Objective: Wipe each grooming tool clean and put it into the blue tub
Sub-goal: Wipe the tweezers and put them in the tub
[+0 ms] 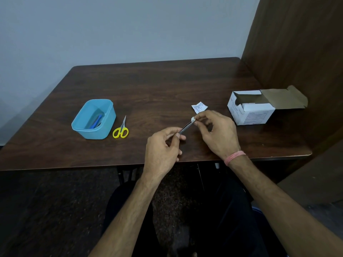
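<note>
Hands: The left hand (163,145) pinches the near end of a slim metal tool, likely tweezers (186,127), while the right hand (216,130) pinches a small white wipe (193,119) around its far tip, both held just above the desk (167,84).
Step in hand: The wiping of this tool looks to be under way; the wipe sits at the very tip.
Tub: The blue tub (81,125) stands on the left of the desk, well apart from the hands, with a blue-handled tool (97,121) already lying inside.
Scissors: Yellow-handled scissors (121,129) lie flat just beside the tub's right wall, points away from the person, apparently not yet cleaned.
Wrapper: A torn white sachet (199,107) rests on the desk just beyond the right hand.
Box: An open white carton (250,111) sits at the right, flap thrown back.
Risk, grip: The tool is thin and smooth, held only at one end; a hard pull with the wipe could slide it out of the left fingers and drop it to the desk or the floor.
Risk, tip: The pointed end is buried in the wipe, so a squeeze there could prick a fingertip or tear the wipe.
Risk, coverage: With the wipe staying at the tip, the shank nearer the left hand may go uncleaned.
Risk, carry: The reach across to the tub passes near the scissors, which a careless sweep could knock.
</note>
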{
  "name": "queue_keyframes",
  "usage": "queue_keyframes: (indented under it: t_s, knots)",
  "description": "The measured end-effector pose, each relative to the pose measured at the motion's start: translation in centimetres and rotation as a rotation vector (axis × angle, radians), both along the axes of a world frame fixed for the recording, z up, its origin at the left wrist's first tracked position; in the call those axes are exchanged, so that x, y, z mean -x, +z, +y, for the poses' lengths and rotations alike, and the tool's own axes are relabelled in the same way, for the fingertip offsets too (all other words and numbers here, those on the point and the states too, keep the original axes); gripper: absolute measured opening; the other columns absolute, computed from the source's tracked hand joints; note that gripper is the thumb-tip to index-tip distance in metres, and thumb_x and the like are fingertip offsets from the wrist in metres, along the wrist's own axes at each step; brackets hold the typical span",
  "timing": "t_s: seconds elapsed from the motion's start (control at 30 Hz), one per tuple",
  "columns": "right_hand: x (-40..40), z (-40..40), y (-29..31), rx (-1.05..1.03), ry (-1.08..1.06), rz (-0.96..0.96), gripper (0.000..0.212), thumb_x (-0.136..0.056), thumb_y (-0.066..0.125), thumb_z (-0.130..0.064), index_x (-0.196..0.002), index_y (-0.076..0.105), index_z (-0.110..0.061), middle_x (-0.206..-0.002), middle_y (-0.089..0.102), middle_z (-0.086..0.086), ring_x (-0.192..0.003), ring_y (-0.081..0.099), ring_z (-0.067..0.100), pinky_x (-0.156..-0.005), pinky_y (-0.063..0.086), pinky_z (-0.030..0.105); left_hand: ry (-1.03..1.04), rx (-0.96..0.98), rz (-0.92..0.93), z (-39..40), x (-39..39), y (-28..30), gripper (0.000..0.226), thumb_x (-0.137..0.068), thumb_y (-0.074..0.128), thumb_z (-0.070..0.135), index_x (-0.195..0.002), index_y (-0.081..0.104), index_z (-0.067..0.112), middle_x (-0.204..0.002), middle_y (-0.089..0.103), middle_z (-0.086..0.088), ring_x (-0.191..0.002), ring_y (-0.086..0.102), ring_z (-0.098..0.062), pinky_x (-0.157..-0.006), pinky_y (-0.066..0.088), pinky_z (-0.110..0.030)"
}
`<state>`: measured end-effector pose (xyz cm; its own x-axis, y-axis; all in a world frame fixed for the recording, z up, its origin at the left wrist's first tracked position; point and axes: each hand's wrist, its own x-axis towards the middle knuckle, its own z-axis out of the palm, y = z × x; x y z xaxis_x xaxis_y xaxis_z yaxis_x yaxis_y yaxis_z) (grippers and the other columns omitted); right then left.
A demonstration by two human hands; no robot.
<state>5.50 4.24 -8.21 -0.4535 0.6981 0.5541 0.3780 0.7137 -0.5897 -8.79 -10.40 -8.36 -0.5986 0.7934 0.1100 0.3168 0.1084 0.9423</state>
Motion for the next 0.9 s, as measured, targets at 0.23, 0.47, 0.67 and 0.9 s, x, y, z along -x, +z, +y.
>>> queue_keyframes:
  t_s: [0.23,0.47,0.67,0.9]
  knots:
    - [0.05,-0.45,0.62,-0.052,0.059,-0.044,0.021,-0.097,0.08,-0.013,-0.109,0.079,-0.03,-0.1,0.064,-0.022,-0.08,0.06,0.003,-0.073,0.056,0.029,0.02,0.008,0.005,0.13,-0.09,-0.09,0.027,-0.113,0.064,0.015,-0.128,0.083,0.025,-0.098,0.085,0.02,-0.058,0.074,-0.007,-0.048,0.058,-0.025]
    - [-0.04,-0.43,0.65,-0.063,0.11,-0.13,0.021,-0.099,0.078,-0.014,-0.11,0.081,-0.032,-0.106,0.066,-0.018,-0.094,0.057,0.001,-0.08,0.056,0.029,0.006,-0.013,0.009,-0.07,-0.07,0.01,0.031,-0.114,0.063,0.015,-0.119,0.083,0.038,-0.099,0.084,0.021,-0.059,0.075,-0.006,-0.048,0.059,-0.023]
    - [-0.1,-0.54,0.78,-0.129,0.148,-0.179,0.014,-0.1,0.081,-0.023,-0.11,0.084,-0.032,-0.114,0.065,-0.017,-0.112,0.057,0.007,-0.079,0.059,0.036,0.006,-0.029,0.045,-0.06,-0.06,-0.19,0.04,-0.114,0.061,0.014,-0.11,0.082,0.048,-0.099,0.084,0.021,-0.059,0.074,-0.006,-0.049,0.059,-0.023]
    - [-0.19,-0.81,0.73,-0.238,0.197,-0.207,0.008,-0.099,0.082,-0.022,-0.107,0.085,-0.022,-0.109,0.073,-0.012,-0.105,0.06,0.02,-0.083,0.058,0.041,-0.014,-0.019,0.049,-0.02,0.14,-0.37,0.026,-0.114,0.063,0.013,-0.122,0.082,0.029,-0.099,0.084,0.019,-0.057,0.073,-0.006,-0.047,0.057,-0.023]
